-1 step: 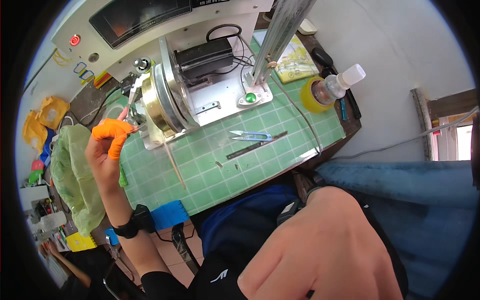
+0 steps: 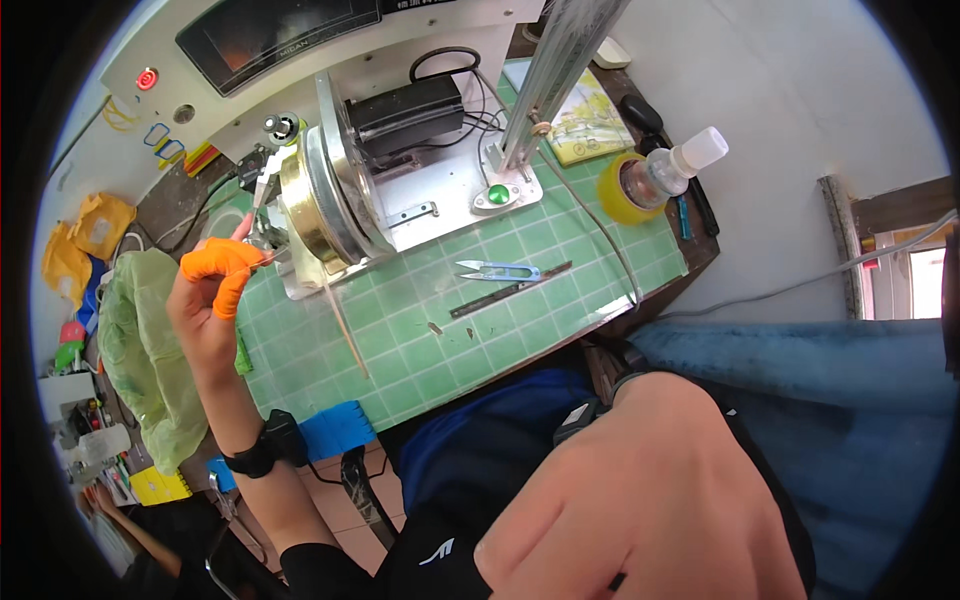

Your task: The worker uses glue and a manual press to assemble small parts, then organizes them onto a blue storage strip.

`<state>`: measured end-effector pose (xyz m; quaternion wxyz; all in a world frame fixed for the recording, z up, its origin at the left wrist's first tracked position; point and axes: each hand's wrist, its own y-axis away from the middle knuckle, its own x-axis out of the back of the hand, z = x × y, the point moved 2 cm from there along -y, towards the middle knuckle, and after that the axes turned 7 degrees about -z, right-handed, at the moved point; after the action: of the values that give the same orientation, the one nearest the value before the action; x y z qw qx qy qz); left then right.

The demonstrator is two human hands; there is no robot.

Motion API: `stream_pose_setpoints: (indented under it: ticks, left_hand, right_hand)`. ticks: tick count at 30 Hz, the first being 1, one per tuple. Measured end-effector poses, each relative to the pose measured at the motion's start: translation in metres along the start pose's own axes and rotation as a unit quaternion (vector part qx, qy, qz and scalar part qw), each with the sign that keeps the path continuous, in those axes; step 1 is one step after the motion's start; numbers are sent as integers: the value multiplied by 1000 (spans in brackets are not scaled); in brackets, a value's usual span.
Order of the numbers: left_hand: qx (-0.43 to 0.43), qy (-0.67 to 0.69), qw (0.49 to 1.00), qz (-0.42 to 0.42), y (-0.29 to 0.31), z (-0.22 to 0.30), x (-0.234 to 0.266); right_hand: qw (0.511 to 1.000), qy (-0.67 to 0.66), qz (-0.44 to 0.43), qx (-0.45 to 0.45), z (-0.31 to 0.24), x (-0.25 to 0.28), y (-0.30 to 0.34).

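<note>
My left hand (image 2: 212, 290) is at the left end of the bench machine, orange finger cots (image 2: 222, 265) on its thumb and index finger. Those fingertips are pinched together beside the machine's small metal parts, just left of its gold-coloured drum (image 2: 308, 210). What they grip, if anything, is too small to make out. Large in the foreground, my right hand (image 2: 650, 490) shows its back, with the fingers curled under and cut off by the lower edge. Anything inside it is hidden. Blue-handled thread snips (image 2: 500, 271) lie on the green checked mat (image 2: 420, 350), against a dark flat strip (image 2: 480, 302).
A thin wooden stick (image 2: 346, 335) lies on the mat below the drum. At the right stand a yellow tub with a clear bottle (image 2: 660, 175) and a metal post (image 2: 550, 90). A grey cable (image 2: 605, 230) crosses the mat. A green plastic bag (image 2: 150, 350) hangs left.
</note>
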<state>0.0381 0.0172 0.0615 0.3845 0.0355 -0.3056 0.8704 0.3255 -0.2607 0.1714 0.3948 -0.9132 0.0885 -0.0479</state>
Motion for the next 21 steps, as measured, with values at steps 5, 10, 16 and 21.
stream_pose_setpoints:
  ticks: [5,10,16,21]
  left_hand:
    - [11,-3,1000,16,15,-6,13]
    - [-2,29,999,18,6,5,3]
    - [-116,-52,991,-40,-7,0,5]
    - [-113,-57,992,-11,1,2,6]
  right_hand:
    - [996,89,7,17,-56,52,28]
    - [902,389,177,-59,22,67,-12]
    - [806,386,240,-380,84,190,33]
    - [816,439,190,-323,92,186,11]
